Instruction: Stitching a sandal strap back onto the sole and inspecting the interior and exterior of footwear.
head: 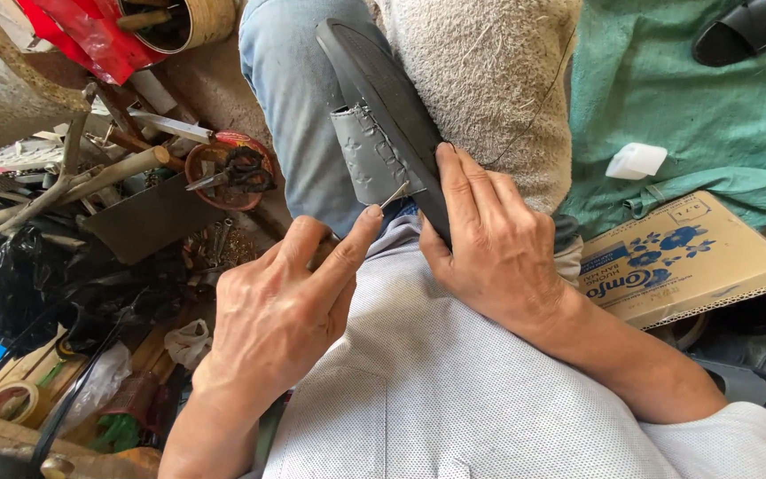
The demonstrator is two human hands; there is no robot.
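Sandal [392,115] stitching: we are steadying its sole with our right hand [494,244] while our left hand [290,306] is pinching the awl [393,195], which likely needs pushing through the grey strap [365,155].

My right hand [494,244] covers the near end of the dark sandal [383,106], so I can't see my palm's grip. The awl handle is buried inside my left hand [285,306]; only its thin metal tip [394,195] shows.
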